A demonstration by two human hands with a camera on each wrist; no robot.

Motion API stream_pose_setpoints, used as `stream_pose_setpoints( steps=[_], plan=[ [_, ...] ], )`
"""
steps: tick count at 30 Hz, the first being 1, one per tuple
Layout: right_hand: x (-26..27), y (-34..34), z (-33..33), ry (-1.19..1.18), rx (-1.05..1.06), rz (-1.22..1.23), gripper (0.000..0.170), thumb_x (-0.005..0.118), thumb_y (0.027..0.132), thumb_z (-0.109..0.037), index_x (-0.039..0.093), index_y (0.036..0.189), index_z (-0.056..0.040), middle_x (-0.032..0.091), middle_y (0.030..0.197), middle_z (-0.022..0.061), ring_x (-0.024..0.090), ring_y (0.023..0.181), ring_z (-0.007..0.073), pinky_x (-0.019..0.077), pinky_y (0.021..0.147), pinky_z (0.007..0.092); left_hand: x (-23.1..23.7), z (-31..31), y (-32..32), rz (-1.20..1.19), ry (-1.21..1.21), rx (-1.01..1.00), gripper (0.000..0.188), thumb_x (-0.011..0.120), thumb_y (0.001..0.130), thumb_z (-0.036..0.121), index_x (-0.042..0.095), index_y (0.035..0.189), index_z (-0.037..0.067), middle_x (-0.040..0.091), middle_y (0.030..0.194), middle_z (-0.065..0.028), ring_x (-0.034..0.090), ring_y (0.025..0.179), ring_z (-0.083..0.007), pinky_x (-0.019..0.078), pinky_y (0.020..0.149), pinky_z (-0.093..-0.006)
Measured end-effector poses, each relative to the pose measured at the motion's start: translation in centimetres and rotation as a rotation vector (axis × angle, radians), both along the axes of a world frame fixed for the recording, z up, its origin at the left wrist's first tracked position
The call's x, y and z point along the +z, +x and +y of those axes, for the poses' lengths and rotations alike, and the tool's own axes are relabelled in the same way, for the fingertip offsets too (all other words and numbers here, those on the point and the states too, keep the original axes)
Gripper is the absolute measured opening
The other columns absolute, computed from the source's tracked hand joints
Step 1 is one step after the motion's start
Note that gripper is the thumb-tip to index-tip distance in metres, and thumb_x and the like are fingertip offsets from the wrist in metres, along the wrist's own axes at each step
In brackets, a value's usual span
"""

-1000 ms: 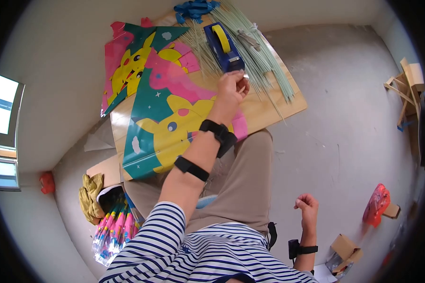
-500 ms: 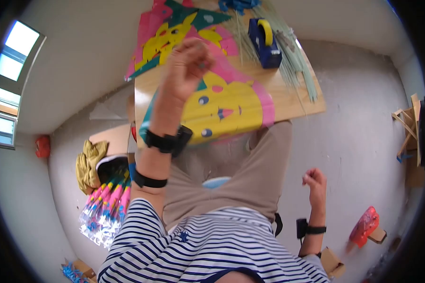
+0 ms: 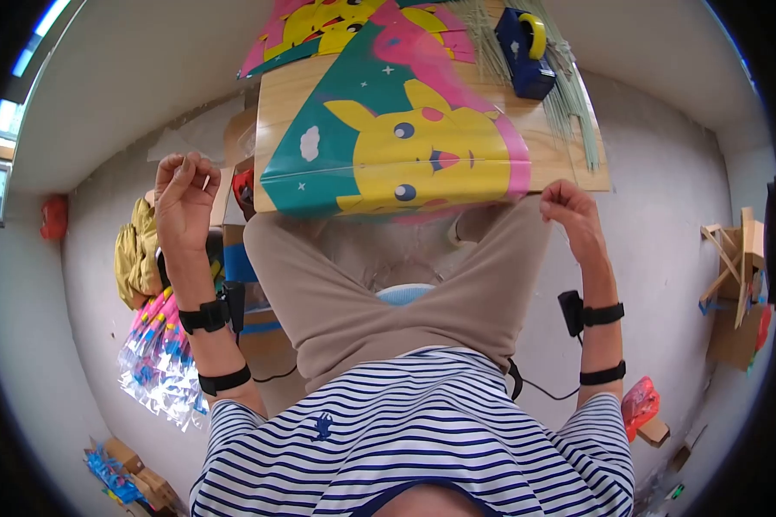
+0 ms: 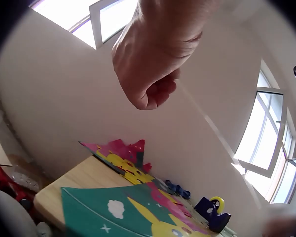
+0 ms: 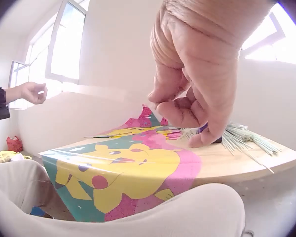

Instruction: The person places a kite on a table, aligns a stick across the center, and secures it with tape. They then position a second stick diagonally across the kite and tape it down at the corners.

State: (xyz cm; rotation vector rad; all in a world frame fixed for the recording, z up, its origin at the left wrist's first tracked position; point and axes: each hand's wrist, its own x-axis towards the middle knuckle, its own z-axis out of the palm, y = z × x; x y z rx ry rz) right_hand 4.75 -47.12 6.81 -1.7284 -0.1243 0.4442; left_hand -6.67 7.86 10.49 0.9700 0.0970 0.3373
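Observation:
A clear tape strip (image 4: 212, 123) (image 5: 98, 93) stretches between the two hands, faint and translucent in the wrist views. The left hand (image 3: 185, 202) (image 4: 155, 54) is raised beyond the board's left edge, pinching one end. At the front right corner, the right hand (image 3: 575, 220) (image 5: 202, 64) pinches the other end between thumb and fingers. Between and beyond them lies a teal, pink and yellow printed sheet (image 3: 388, 146) (image 5: 123, 173) with a cartoon face, its near edge hanging over the wooden board (image 3: 276, 95). The blue dispenser (image 3: 523, 56) with a yellow ring stands at the back right.
Thin pale sticks (image 3: 571, 116) lie beside the dispenser. More printed sheets (image 3: 310, 39) are at the back left. Wrapped colourful packets (image 3: 159, 358) and a mustard cloth (image 3: 135, 258) are on the left. Wooden pieces (image 3: 733, 258) and a red bag (image 3: 640, 405) are on the right.
The left hand has moved from the dispenser, across the sheet, to the far left. The right hand has come up to the board's front right corner. The head view has shifted.

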Motion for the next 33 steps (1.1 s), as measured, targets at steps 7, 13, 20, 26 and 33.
stream_pose_setpoints(
  steps=[7,13,20,26,33],
  plan=[
    [-0.2,5.3,2.8,-0.101,0.105,-0.112,0.003,0.064,0.085,-0.004,0.062,0.088,-0.0040,0.056,0.076,-0.0033,0.051,0.071,0.0053,0.0411,0.066,0.0219,-2.5,1.9,-3.5,0.161,0.041,0.211,0.017,0.065,0.088,-0.003,0.065,0.101,0.008,0.069,0.094,-0.0098,0.067,0.087,-0.0219,0.0562,0.083,-0.0382],
    [0.2,7.6,4.1,-0.099,0.101,-0.111,0.005,0.063,0.082,-0.002,0.062,0.087,-0.0027,0.056,0.075,-0.0016,0.050,0.068,0.0073,0.0404,0.062,0.0230,-3.2,2.0,-2.6,0.191,0.125,0.303,0.011,0.067,0.088,-0.002,0.063,0.095,0.005,0.069,0.090,-0.0073,0.068,0.083,-0.0196,0.0565,0.079,-0.0361],
    [-1.1,8.4,5.3,-0.097,0.075,-0.058,0.009,0.064,0.080,-0.001,0.064,0.089,-0.0001,0.059,0.076,0.0007,0.052,0.067,0.0075,0.0413,0.061,0.0222,-5.8,1.5,-0.9,0.434,0.248,0.453,0.010,0.070,0.086,0.001,0.065,0.094,0.006,0.068,0.088,-0.0047,0.066,0.079,-0.0161,0.0536,0.075,-0.0301],
    [-3.3,10.0,4.7,-0.179,0.143,-0.014,0.006,0.065,0.082,-0.002,0.064,0.087,0.0007,0.059,0.075,0.0012,0.052,0.065,0.0077,0.0425,0.060,0.0223,-7.9,1.7,0.5,0.543,0.333,0.453,0.008,0.071,0.086,0.004,0.066,0.093,0.006,0.066,0.085,-0.0029,0.064,0.075,-0.0141,0.0526,0.072,-0.0273],
    [-3.9,10.7,4.4,-0.253,0.102,-0.060,0.004,0.066,0.084,-0.004,0.064,0.087,-0.0019,0.059,0.076,-0.0018,0.053,0.072,0.0067,0.0436,0.066,0.0233,-8.5,3.0,1.4,0.539,0.437,0.377,0.010,0.070,0.088,0.009,0.066,0.097,0.005,0.066,0.086,-0.0040,0.064,0.079,-0.0139,0.0519,0.073,-0.0260]
  ],
)
